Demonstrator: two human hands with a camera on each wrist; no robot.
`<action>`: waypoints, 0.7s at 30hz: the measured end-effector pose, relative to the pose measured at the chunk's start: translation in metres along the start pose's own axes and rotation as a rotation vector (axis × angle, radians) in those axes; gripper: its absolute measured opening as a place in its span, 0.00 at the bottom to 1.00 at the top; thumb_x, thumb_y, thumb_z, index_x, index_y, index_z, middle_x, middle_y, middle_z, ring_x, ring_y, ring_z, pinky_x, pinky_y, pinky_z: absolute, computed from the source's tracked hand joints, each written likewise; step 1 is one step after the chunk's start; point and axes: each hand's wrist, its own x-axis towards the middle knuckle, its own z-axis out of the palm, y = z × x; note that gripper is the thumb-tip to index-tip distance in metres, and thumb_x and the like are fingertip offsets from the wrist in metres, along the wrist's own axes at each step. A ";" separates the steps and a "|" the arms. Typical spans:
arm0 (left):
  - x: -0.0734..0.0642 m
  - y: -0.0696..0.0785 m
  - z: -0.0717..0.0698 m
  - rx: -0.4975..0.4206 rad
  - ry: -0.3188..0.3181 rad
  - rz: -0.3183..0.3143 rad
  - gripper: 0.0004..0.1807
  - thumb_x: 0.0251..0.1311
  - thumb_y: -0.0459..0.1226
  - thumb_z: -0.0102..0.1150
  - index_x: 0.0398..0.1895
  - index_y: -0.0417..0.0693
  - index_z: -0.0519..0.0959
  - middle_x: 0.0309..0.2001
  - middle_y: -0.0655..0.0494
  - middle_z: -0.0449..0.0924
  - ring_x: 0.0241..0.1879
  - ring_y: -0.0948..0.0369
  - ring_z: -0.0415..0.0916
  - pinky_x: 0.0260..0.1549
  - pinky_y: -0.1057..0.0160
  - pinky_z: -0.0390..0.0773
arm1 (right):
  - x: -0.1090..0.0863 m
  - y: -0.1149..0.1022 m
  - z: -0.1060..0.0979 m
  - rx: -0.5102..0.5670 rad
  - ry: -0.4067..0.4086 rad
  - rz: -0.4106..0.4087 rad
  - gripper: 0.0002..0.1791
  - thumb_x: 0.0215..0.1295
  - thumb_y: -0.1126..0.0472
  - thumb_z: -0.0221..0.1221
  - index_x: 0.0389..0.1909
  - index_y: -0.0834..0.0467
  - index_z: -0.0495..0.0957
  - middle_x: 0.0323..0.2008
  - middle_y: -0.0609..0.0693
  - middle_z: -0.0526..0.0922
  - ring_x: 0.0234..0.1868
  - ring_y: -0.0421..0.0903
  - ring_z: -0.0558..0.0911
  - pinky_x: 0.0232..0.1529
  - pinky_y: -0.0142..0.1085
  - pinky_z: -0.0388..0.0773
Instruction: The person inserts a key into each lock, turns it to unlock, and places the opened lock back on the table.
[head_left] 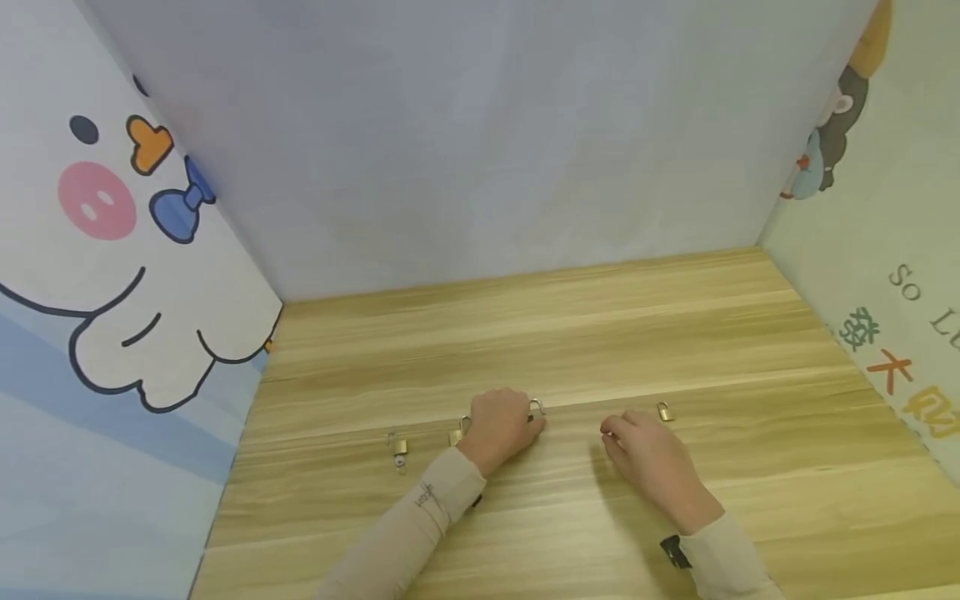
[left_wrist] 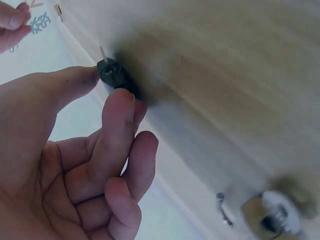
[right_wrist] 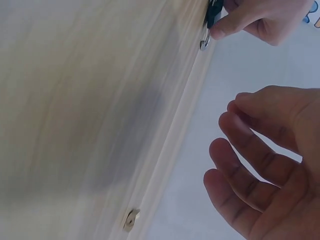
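Note:
My left hand point(head_left: 504, 427) grips a small dark padlock point(left_wrist: 114, 74) between thumb and fingers. The padlock's silver shackle point(head_left: 537, 406) sticks out past the fingers, low over the table. My right hand point(head_left: 651, 460) hovers to the right, fingers loosely bent and the thumb tip close to the index fingertip. Nothing shows between them in the right wrist view. A brass padlock point(head_left: 665, 412) lies just beyond the right hand. Left of the left hand, another brass padlock point(head_left: 455, 437) is partly hidden by the wrist.
Farther left on the wood-grain table point(head_left: 525, 333) lies a brass padlock point(head_left: 401, 447) with a round silver piece and ring at its lower end. A pale wall point(head_left: 480, 150) closes off the back, with printed panels point(head_left: 225, 317) on both sides.

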 end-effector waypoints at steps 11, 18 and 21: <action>0.032 0.034 -0.014 -0.006 0.015 0.068 0.32 0.69 0.56 0.54 0.10 0.54 0.60 0.08 0.63 0.52 0.10 0.66 0.47 0.08 0.68 0.52 | -0.026 0.021 -0.023 -0.028 -0.045 0.142 0.06 0.56 0.69 0.69 0.34 0.59 0.83 0.31 0.50 0.84 0.31 0.48 0.82 0.32 0.40 0.80; 0.055 0.077 -0.018 -0.027 -0.046 0.111 0.30 0.71 0.55 0.51 0.12 0.54 0.62 0.10 0.62 0.54 0.11 0.65 0.50 0.09 0.67 0.53 | -0.047 0.031 -0.039 -0.043 -0.085 0.273 0.04 0.60 0.66 0.68 0.36 0.59 0.83 0.30 0.48 0.82 0.31 0.44 0.79 0.30 0.38 0.78; 0.063 0.097 -0.020 -0.046 -0.052 0.140 0.29 0.71 0.55 0.50 0.13 0.54 0.63 0.10 0.62 0.56 0.11 0.66 0.52 0.09 0.67 0.56 | -0.057 0.034 -0.045 -0.042 -0.091 0.321 0.04 0.61 0.66 0.67 0.36 0.59 0.83 0.30 0.47 0.82 0.30 0.42 0.78 0.29 0.37 0.77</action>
